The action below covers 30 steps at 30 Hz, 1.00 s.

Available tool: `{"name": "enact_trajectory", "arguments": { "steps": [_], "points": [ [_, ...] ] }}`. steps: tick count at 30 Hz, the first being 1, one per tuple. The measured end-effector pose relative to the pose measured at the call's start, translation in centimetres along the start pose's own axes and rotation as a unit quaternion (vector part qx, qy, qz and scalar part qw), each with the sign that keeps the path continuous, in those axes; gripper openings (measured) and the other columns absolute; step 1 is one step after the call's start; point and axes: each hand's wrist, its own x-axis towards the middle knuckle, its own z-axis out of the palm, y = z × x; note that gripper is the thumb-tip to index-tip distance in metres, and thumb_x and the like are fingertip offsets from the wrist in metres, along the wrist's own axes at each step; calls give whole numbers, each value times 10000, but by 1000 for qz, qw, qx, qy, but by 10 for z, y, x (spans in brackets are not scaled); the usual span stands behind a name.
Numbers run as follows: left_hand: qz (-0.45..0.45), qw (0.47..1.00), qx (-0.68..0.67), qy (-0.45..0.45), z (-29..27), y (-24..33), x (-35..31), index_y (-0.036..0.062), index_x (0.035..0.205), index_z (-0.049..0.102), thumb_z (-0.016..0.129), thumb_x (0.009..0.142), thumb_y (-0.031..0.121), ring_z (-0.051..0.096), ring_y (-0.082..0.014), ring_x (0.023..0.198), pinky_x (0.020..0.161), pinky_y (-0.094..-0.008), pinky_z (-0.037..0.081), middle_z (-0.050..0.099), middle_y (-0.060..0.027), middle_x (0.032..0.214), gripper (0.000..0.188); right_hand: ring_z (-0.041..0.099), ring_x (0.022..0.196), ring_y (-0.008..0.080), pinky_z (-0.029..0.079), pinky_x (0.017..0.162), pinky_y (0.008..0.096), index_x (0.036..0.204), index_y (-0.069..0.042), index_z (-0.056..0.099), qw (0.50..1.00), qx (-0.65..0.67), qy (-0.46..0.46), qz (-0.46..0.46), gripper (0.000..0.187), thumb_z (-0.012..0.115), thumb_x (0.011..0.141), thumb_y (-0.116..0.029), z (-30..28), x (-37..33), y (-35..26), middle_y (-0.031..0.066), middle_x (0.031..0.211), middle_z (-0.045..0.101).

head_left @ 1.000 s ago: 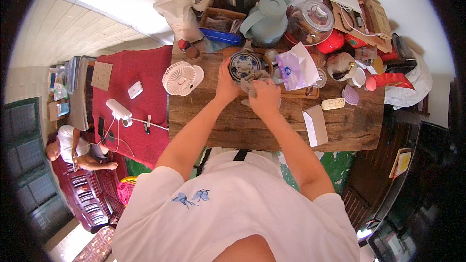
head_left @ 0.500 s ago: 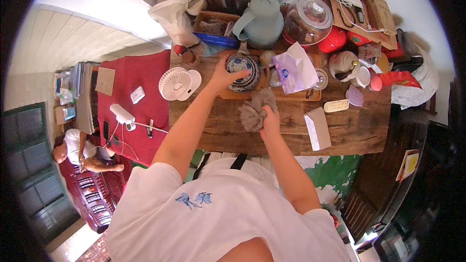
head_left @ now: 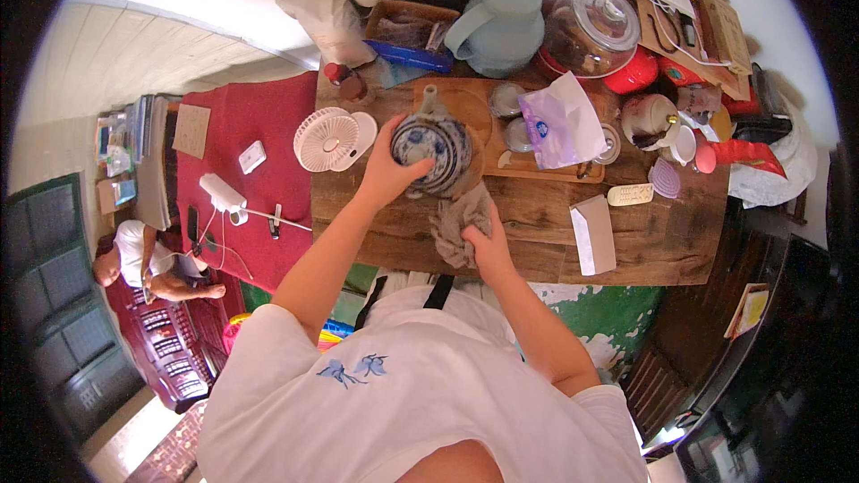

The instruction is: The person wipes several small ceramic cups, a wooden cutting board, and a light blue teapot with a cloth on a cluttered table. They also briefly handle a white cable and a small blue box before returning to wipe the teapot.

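My right hand (head_left: 488, 246) has dropped back, pinching the rag (head_left: 461, 224); my left hand (head_left: 394, 165) grips the teapot (head_left: 429, 148), mid-wipe; next, rag to pot.

Wooden tabletop (head_left: 537, 224) crowded along its far side: white fan (head_left: 327, 139) at the left edge, wooden tray (head_left: 537, 161) mid-table, white envelope (head_left: 594, 234) nearer, grey cloth (head_left: 456, 219) draped beside it.

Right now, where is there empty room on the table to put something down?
Bare wood lies on the wooden table between the grey cloth and the folded white card, and below the small white fan near the front edge. The back is crowded: pale blue jug, glass jar, cups.
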Motion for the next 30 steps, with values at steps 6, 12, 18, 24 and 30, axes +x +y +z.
{"name": "enact_trajectory", "arguments": {
  "steps": [6,12,18,24,30],
  "points": [
    [-41,998,-5,43,-20,-35,-63,13,1424,333,828,669,244,460,-267,1250,1061,-369,370,430,-178,1368,932,580,1048,199,457,925,323,1398,8,419,987,-139,-72,39,643,599,784,-61,-18,0,31,115,1189,609],
    [-53,995,10,82,-22,-53,-91,24,1394,375,836,622,227,460,-274,1241,1057,-373,375,434,-164,1359,922,585,1011,190,467,893,316,1372,10,457,942,-277,-78,174,608,607,788,-71,-24,7,20,117,1158,623],
    [-4,995,77,63,-33,-62,-97,102,1396,398,846,584,247,400,-345,1318,1092,-404,350,366,-188,1437,939,589,1020,196,463,900,315,1326,64,480,977,-212,-3,0,523,584,830,-69,-34,33,-1,116,1170,624],
    [19,996,70,-52,-48,-63,-81,134,1396,421,847,563,286,407,-339,1318,1073,-407,375,370,-173,1448,948,536,1150,254,406,990,362,1354,44,449,970,-217,-53,95,554,605,878,-195,30,134,-15,146,1249,571],
    [-26,994,102,-37,-42,-66,-83,123,1392,418,832,574,243,428,-326,1296,1083,-410,368,407,-152,1412,925,500,1190,314,392,991,428,1375,46,399,934,-329,-20,139,656,615,859,-295,42,94,-11,201,1309,505]
  ]
}}
